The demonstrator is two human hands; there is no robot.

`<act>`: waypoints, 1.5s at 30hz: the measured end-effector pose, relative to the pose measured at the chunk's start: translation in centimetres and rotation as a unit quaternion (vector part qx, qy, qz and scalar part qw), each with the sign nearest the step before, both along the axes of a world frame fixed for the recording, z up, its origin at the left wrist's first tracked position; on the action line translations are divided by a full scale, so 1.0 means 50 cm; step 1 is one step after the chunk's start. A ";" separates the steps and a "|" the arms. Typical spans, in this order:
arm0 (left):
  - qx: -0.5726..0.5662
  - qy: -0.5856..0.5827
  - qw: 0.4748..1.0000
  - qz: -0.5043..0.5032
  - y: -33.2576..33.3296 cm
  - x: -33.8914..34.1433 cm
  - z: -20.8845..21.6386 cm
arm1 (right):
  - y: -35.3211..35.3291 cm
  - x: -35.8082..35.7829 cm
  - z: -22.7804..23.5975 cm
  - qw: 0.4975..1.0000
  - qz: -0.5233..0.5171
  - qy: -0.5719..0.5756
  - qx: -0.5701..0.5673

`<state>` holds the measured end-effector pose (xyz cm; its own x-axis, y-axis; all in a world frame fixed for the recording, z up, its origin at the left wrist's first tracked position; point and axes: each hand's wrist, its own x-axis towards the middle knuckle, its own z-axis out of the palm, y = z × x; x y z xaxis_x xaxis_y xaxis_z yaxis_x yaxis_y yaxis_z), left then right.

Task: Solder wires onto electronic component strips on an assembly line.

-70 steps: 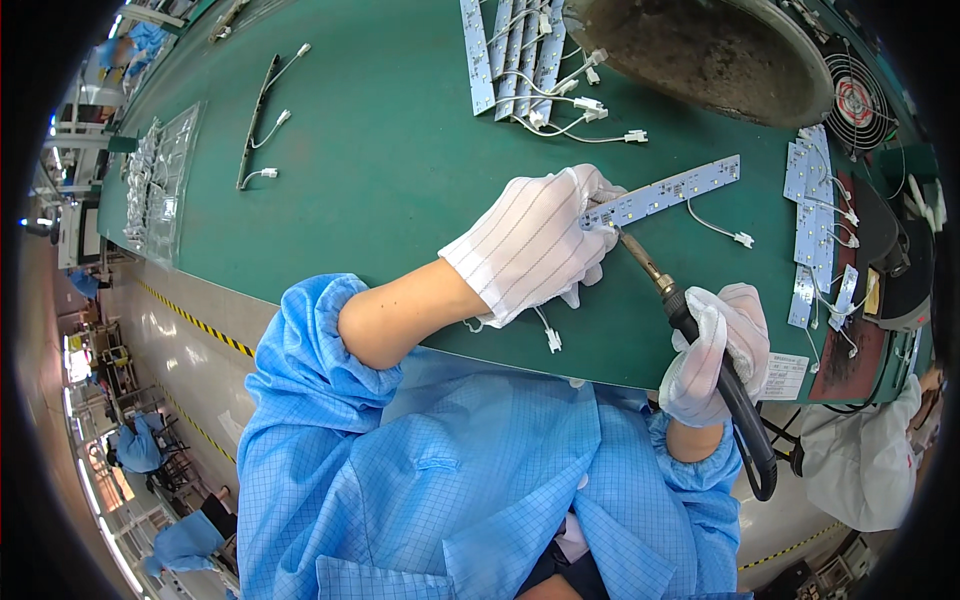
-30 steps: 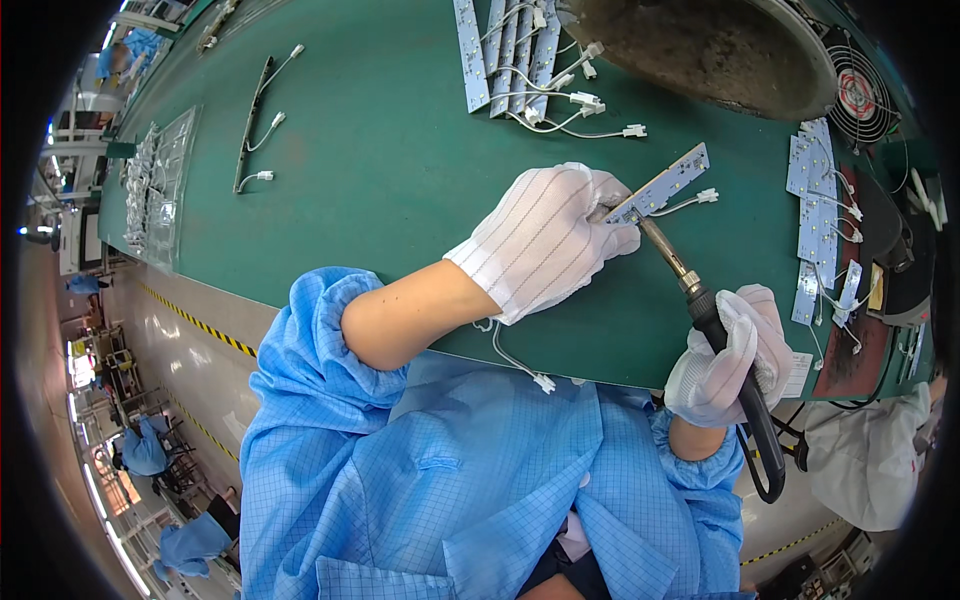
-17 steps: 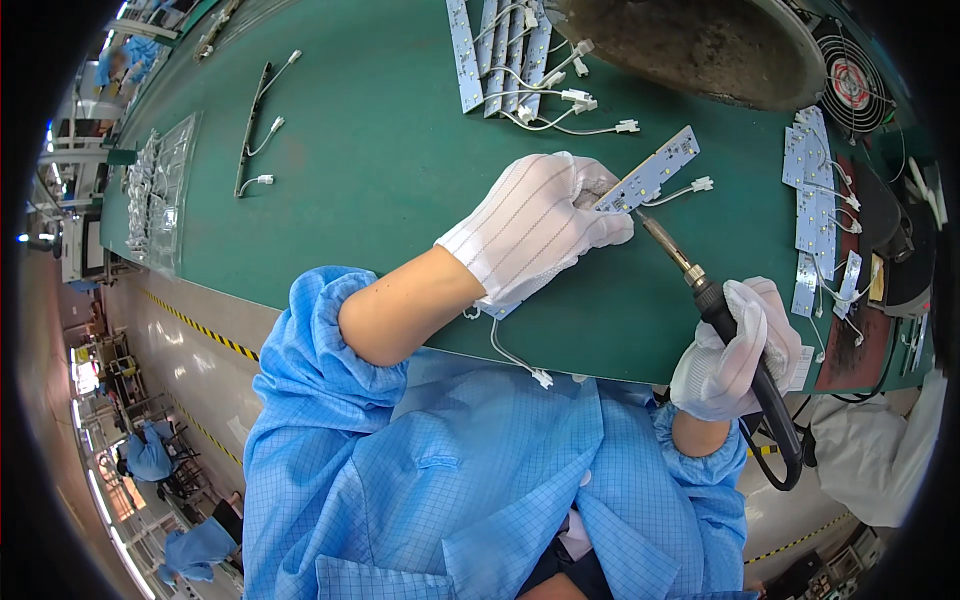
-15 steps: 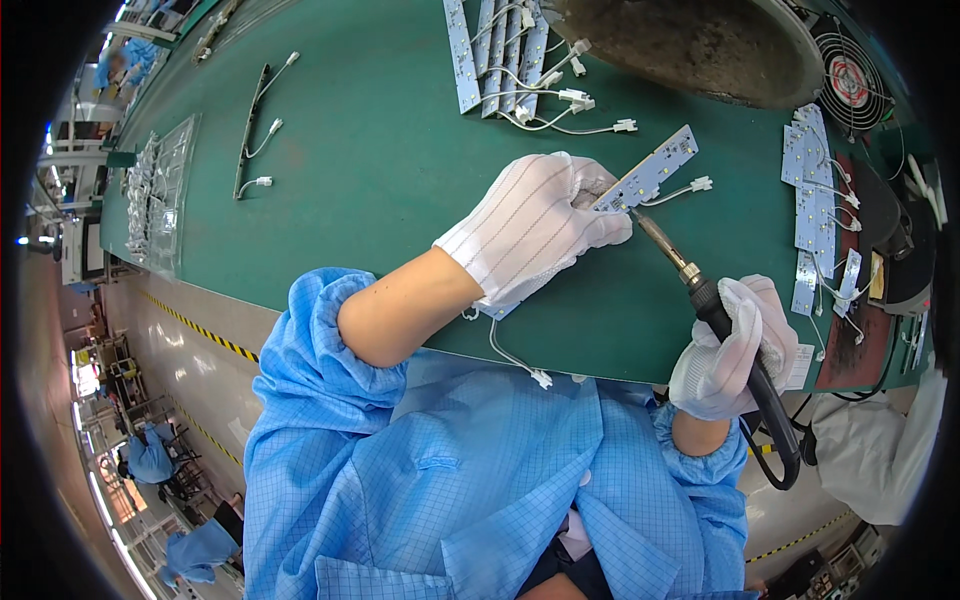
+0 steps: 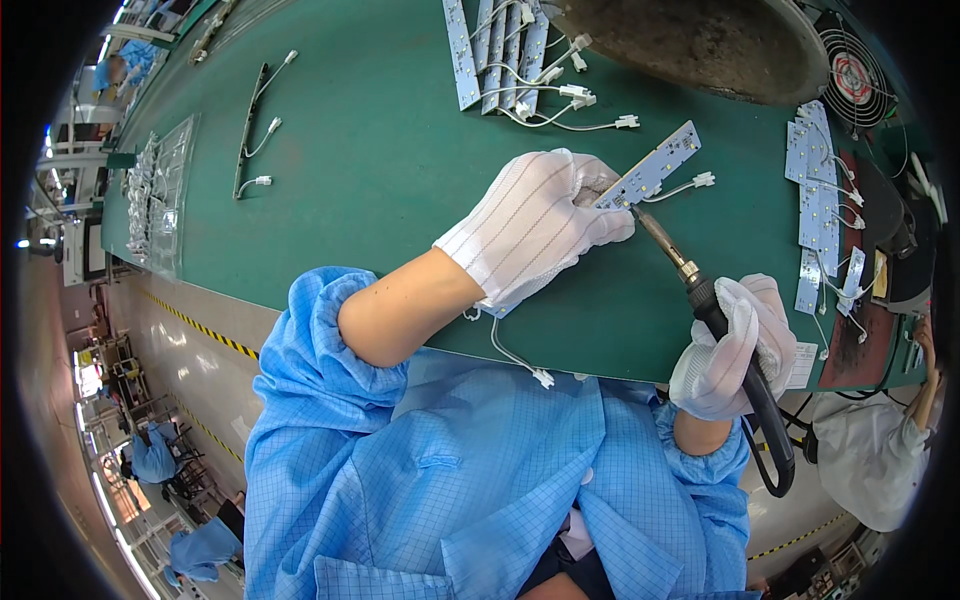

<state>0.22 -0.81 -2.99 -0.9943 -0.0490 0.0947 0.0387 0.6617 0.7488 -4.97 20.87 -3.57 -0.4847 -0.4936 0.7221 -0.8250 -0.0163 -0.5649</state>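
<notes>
My left hand (image 5: 545,225), in a white striped glove, pinches a long circuit board strip (image 5: 655,168) with small light-coloured LEDs. The strip passes under the hand; its other end and a white wire with a connector (image 5: 541,378) show below the palm. Another short wire with a white plug (image 5: 702,180) leaves the upper part. In my gloved right hand (image 5: 735,350) is a soldering iron (image 5: 705,300), held like a pen. Its tip meets the strip's lower edge beside my left fingertips; whether it touches cannot be made out.
Wired board strips lie in a group (image 5: 500,60) at the back and a stack (image 5: 818,190) at the right. A large dark round pan (image 5: 700,45) and a fan (image 5: 852,78) stand behind. At left are a thin strip (image 5: 246,135) and plastic bags (image 5: 165,200). Another person's arm (image 5: 925,385) shows at right.
My hands and the soldering iron have barely moved; the iron's cord end has shifted slightly. At the right edge, another person's arm has come into view.
</notes>
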 end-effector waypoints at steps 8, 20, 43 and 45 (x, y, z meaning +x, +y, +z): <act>0.050 -0.066 0.996 0.037 -0.003 -0.001 0.041 | -0.002 0.015 -0.005 0.998 -0.049 -0.029 -0.012; -0.279 -0.090 0.956 0.016 0.006 0.013 0.085 | 0.006 0.024 -0.014 0.981 -0.192 -0.003 -0.014; -0.025 -0.145 0.987 -0.070 -0.011 -0.009 0.071 | 0.005 0.005 -0.034 0.978 -0.180 0.091 -0.056; -0.025 -0.113 0.990 -0.077 -0.005 -0.002 0.056 | -0.010 0.004 -0.028 0.987 -0.090 0.022 -0.130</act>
